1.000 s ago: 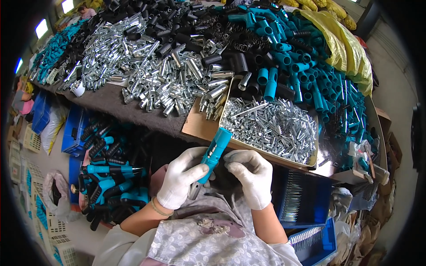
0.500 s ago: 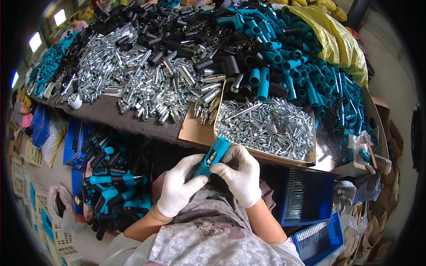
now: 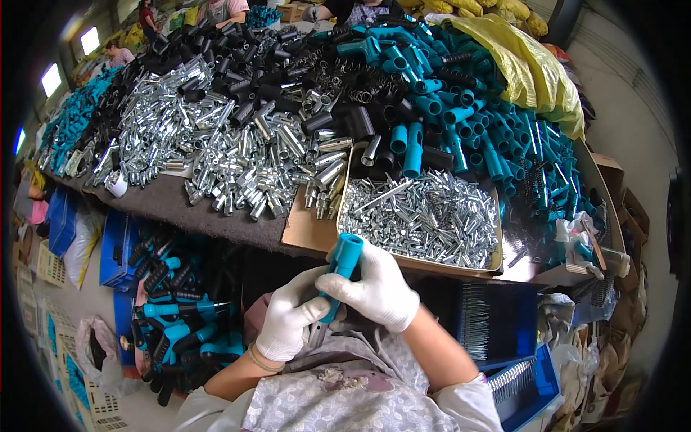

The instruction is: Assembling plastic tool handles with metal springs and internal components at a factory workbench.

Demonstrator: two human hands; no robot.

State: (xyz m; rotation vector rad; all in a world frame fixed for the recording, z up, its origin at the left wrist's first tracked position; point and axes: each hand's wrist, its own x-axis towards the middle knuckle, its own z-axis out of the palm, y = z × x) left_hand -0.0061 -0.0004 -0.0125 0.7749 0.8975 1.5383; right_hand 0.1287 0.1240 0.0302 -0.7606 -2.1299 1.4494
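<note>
In front of my body I hold a teal plastic tube [image 3: 347, 253], tilted with its open ring end up and away from me. My gloved right hand [image 3: 385, 291] is closed round its upper part, the thumb lying across the front. Lower down, my gloved left hand [image 3: 286, 320] grips it too, fingers wrapped behind. A grey metal piece [image 3: 317, 333] shows at the tube's lower end, beside my left thumb; how it joins the tube is hidden. Just beyond my hands stands a shallow tray [image 3: 430, 262] full of small silver pins and springs.
Silver metal sleeves [image 3: 237, 158] are heaped left on the table, with black tubes [image 3: 237, 65] behind. Teal tubes [image 3: 414, 151] pile up right of centre. Teal-and-black tools [image 3: 180, 324] fill the space below left. Blue bins [image 3: 522, 389] sit below right. People work across the table.
The tube has come slightly nearer and lower and turned, so its slot with metal inside no longer shows. My right thumb has moved across it. A metal piece now shows at the bottom.
</note>
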